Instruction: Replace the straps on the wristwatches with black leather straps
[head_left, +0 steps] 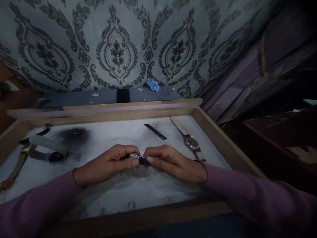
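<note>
A small watch with a white dial [134,155] is pinched between the thumb and fingers of my left hand [109,164]. Just beside it, my right hand [173,162] grips a short black watch strap [143,161], which meets the edge of the watch case. Fingers partly cover both pieces, so I cannot tell whether they are joined. Beyond my right hand lies a flat black strip [155,131], possibly a loose strap. Farther right rests a watch with a rose-gold case [192,142] and a brown strap, its back end stretched toward the far rim.
A wooden-rimmed tray [210,127] with a white bottom surrounds my hands. At its left are a pale grey band watch [47,145], a gold-toned watch [16,170] and a black strap [42,132]. Behind the rim, a blue crumpled cloth [153,85] sits on a dark blue surface.
</note>
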Available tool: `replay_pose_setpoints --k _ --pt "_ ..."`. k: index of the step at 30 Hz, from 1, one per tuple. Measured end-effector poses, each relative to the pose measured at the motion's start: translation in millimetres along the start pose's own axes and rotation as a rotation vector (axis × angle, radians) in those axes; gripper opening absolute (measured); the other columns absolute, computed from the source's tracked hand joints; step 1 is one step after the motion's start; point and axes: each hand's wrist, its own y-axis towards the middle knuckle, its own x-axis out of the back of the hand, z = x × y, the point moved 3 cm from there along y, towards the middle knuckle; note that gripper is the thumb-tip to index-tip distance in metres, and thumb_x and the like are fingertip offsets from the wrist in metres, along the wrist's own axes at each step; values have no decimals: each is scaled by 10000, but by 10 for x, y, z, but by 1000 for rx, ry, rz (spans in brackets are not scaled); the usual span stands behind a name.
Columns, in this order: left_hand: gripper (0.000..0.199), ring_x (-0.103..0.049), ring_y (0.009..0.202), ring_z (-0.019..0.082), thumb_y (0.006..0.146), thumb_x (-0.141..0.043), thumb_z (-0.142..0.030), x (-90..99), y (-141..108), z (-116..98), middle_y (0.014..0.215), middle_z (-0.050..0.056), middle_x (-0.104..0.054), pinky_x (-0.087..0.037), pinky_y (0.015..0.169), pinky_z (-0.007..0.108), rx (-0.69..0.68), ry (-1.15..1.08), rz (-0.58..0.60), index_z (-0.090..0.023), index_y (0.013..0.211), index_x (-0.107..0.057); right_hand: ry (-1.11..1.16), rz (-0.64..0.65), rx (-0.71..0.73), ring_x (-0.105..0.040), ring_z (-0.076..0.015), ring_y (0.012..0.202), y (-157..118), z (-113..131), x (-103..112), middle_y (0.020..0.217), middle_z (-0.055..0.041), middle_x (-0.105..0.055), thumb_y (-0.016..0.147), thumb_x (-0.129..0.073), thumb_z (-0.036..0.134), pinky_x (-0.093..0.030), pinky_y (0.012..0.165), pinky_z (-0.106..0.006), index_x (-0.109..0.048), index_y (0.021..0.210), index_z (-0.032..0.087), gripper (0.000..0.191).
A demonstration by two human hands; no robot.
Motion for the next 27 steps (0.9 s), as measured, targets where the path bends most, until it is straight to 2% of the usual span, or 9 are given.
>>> replay_pose_setpoints --k 11,17,22,27 --pt "235 -385 673 120 921 -485 -358 10 -4 -29 709 -31 -422 -323 623 235 -27 112 3 -158 837 -574 -87 26 22 -271 -45 464 13 -9 30 558 80 -306 972 -398 259 -261 448 -185 -551 829 92 268" --pt "232 -408 663 111 940 -448 -320 -9 -6 -69 707 -34 -436 -329 616 223 -35 253 -9 -146 857 -578 -124 41 7 -274 -55 485 14 -5 12 572 73 -295 972 -401 307 -262 467 -196 -576 850 78 312" --pt "229 -405 638 105 941 -435 -292 -22 0 -20 684 -39 -422 -327 597 218 -39 306 -14 -143 836 -572 -76 69 -38 -323 -72 545 16 -41 3 622 45 -361 963 -406 349 -299 507 -205 -565 842 92 326" --pt "237 -396 624 99 931 -442 -295 -31 -1 40 675 -40 -418 -322 579 209 -61 290 -26 -139 796 -559 -115 99 -66 -323 -77 559 8 -78 -4 634 43 -357 965 -373 283 -303 515 -201 -548 856 108 270"
